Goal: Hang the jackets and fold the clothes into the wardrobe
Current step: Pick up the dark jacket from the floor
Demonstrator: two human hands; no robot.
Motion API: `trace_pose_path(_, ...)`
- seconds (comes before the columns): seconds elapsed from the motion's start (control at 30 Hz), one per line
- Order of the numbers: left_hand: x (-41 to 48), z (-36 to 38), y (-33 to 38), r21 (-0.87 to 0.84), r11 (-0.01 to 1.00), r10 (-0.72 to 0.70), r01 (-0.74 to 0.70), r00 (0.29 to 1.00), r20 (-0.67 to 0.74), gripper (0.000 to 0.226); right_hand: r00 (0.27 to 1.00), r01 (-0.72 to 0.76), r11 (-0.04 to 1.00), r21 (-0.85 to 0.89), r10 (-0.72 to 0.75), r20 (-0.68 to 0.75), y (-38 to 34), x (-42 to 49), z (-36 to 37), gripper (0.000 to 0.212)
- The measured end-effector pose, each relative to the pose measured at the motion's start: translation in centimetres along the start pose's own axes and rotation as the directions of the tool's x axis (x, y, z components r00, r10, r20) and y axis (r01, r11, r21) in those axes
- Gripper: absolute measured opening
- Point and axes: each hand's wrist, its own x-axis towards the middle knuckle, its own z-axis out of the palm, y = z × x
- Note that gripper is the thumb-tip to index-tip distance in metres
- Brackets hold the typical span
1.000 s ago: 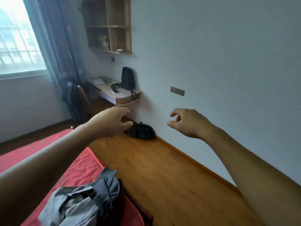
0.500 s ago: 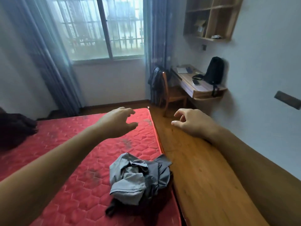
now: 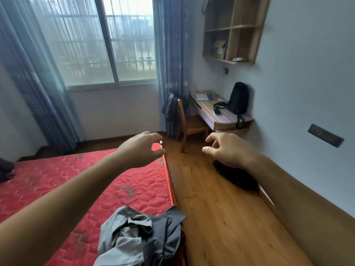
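A crumpled grey garment (image 3: 138, 237) lies at the near right edge of the red mattress (image 3: 57, 185). A dark jacket (image 3: 171, 110) hangs over the back of the wooden chair (image 3: 188, 123). Another dark garment (image 3: 236, 176) lies on the floor by the right wall, partly hidden by my right forearm. A dark piece of clothing (image 3: 5, 167) shows at the mattress's far left edge. My left hand (image 3: 142, 148) and my right hand (image 3: 228, 148) are stretched out in the air, fingers loosely curled, holding nothing. No wardrobe is in view.
A wooden desk (image 3: 222, 116) with a black backpack (image 3: 238, 98), a phone and papers stands against the right wall under a wall shelf (image 3: 232, 29). Blue curtains (image 3: 169, 54) flank the barred window. Wooden floor (image 3: 221, 217) runs between the mattress and the wall.
The view has swung left from the wall toward the window, then slightly back right. Both hands stay outstretched and hold nothing throughout.
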Motion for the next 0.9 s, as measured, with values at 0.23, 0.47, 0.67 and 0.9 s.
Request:
trace_pose_path(0.23, 9.1, 4.5, 10.5, 0.015, 1.000, -0.012, 0.013, 1.000, -0.025, 0.056, 1.000, 0.008, 1.000, 0.005, -0.008, 0.009, 14.0, 2.6, -4.4, 0.048)
trace_pose_path(0.47, 15.8, 7.5, 19.9, -0.032, 0.997, -0.075, 0.074, 0.997, -0.037, 0.058, 0.999, 0.031, 0.999, -0.013, -0.031, -0.014, 25.9, 6.6, -10.9, 0.046)
trace_pose_path(0.67, 18.8, 8.0, 19.9, -0.028, 0.981, -0.192, 0.190, 0.980, -0.060, 0.057, 0.989, 0.140, 0.990, 0.014, -0.140, 0.047, 27.5, 13.3, -10.3, 0.048)
trace_pose_path(0.9, 21.9, 8.3, 13.6, -0.048, 0.931, -0.364, 0.361, 0.927, -0.093, 0.057, 0.943, 0.312, 0.950, 0.021, -0.313, 0.117, 23.4, 24.1, -6.6, 0.046)
